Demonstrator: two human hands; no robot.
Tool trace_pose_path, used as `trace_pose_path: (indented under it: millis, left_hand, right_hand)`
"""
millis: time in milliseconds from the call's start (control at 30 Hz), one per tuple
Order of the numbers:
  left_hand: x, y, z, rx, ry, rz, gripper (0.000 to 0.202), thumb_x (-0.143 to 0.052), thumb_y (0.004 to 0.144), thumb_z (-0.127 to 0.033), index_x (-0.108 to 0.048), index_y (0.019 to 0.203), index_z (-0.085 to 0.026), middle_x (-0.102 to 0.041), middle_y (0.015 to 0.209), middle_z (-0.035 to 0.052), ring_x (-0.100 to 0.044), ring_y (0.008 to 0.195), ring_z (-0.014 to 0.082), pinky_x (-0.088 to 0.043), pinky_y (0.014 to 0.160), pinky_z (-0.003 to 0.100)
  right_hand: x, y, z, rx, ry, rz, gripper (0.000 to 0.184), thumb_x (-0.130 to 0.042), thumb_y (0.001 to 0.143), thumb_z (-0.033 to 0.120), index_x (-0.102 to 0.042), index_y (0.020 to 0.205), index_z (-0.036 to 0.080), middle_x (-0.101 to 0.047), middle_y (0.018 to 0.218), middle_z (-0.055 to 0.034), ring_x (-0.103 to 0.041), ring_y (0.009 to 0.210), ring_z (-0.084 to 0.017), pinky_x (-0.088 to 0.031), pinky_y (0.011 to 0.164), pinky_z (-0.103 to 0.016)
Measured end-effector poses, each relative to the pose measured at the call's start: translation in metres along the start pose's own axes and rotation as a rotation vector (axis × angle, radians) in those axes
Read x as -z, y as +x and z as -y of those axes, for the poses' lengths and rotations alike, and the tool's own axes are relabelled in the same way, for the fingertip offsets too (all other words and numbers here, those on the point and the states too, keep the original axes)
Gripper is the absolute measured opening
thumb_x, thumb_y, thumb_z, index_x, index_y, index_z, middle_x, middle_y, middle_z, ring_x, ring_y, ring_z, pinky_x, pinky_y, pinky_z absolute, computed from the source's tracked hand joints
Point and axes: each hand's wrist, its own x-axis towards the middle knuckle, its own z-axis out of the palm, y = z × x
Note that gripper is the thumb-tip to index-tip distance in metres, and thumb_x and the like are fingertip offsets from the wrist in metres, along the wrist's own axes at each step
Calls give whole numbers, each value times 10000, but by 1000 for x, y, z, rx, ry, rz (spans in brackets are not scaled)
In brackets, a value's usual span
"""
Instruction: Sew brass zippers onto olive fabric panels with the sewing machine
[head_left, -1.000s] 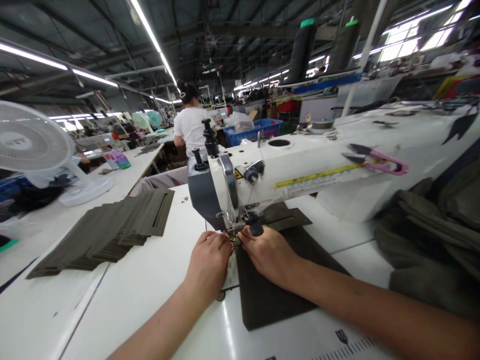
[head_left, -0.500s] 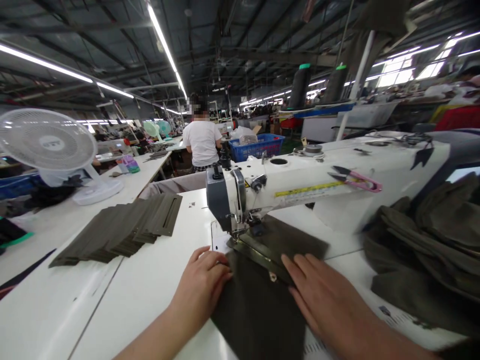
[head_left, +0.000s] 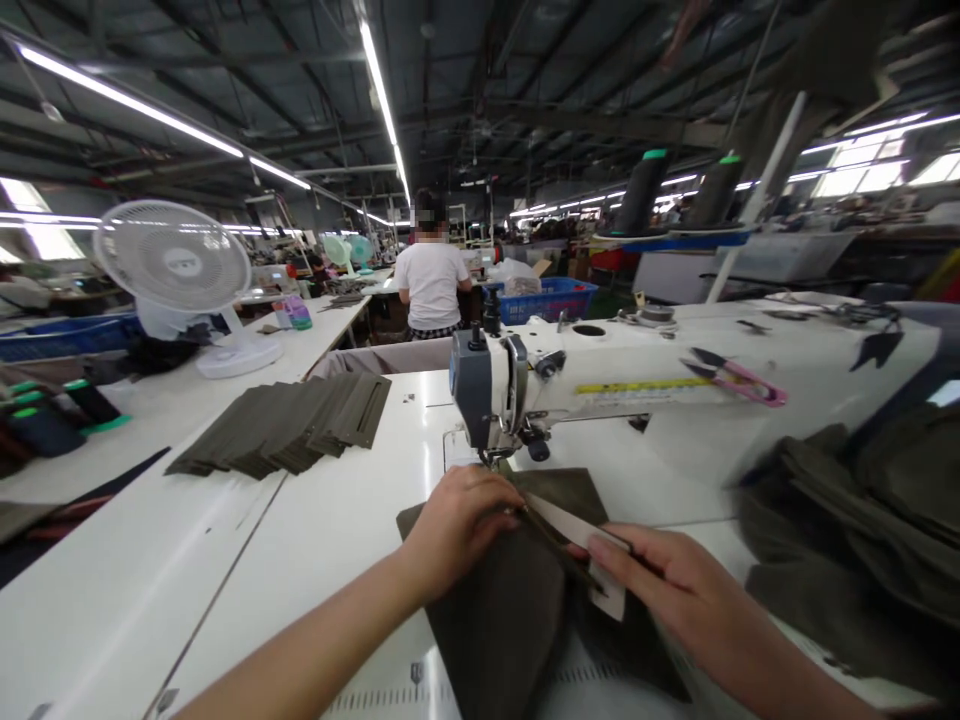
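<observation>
A dark olive fabric piece (head_left: pixel 499 610) lies under the head of a white sewing machine (head_left: pixel 600 365). My left hand (head_left: pixel 465 520) is closed just before the needle area, its fingertips pinching the fabric's folded edge. My right hand (head_left: pixel 667 575) grips the fabric farther right, thumb on top, and tilts up a pale strip (head_left: pixel 574 525) that runs along the fold toward the needle. The strip's near end hangs below my right thumb. My left hand hides part of the presser foot.
Left of the machine lies a fanned stack of olive cut pieces (head_left: pixel 277 425). Crumpled olive fabric (head_left: pixel 832 540) is heaped at right. Pink-handled snips (head_left: pixel 742 380) rest on the machine arm. A white fan (head_left: pixel 180 260) stands at left. Farther off, a person (head_left: pixel 433 285) faces away.
My hands have gone from lying on the fabric to pinching it. The right hand has lifted the folded edge, exposing the pale strip. The view has swung left.
</observation>
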Motion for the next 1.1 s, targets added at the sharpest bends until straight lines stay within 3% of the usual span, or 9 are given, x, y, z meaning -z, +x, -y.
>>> trace_pose_path:
  millis: [100,200,367,433,567,767,1100]
  left_hand:
    - [2,3,5,-5,74,-29,156,-512,834,-121,-617,916,-202,-640,954,45,-580,905,162,-466,796,316]
    - [2,1,10,72,95,8,138,-560,805,-126,-615,907,-202,-653,888,27,-595,842,163,-479,756,303]
    - [-5,-4,10,194,58,-8,89,-571,784,-109,-595,824,-184,-637,785,10,-590,750,156,-485,684,281]
    - [-7,-6,5,126,20,-38,110,-520,811,-97,-591,816,-180,-638,797,21,-589,771,154,-478,707,290]
    - [-6,-9,-1,-76,-35,-3,201,-466,857,-122,-584,1009,-182,-647,945,72,-585,884,169,-463,778,330]
    - [-5,-5,12,-52,86,28,241,-522,852,-207,-566,1088,-187,-632,1004,86,-558,945,203,-457,811,379]
    - [-13,10,10,-278,128,-31,220,-418,887,-160,-558,1056,-146,-668,957,80,-607,887,196,-485,795,334]
  right_hand:
    - [-1,-1,-2,59,-113,49,415,-348,878,472,-584,696,182,-590,636,-12,-554,622,-159,-409,540,-222]
    - [-4,-1,-1,135,-204,69,400,-321,898,420,-554,672,187,-567,605,-5,-540,585,-144,-395,538,-220]
    - [-8,-3,0,173,-197,24,339,-354,894,370,-558,685,198,-591,634,-4,-563,600,-137,-411,572,-212]
    - [-9,-4,-4,158,-172,13,335,-356,894,374,-554,686,200,-589,634,-3,-560,593,-134,-411,564,-208]
    - [-8,-6,-14,100,-97,-37,370,-343,890,425,-548,683,196,-587,639,-7,-555,604,-144,-413,552,-206]
    - [-2,-4,-23,63,-54,-1,397,-311,903,431,-561,715,186,-606,676,-12,-569,616,-145,-426,546,-194]
    - [6,18,18,531,-426,-255,289,-344,912,214,-513,679,192,-548,620,-6,-534,568,-125,-377,537,-230]
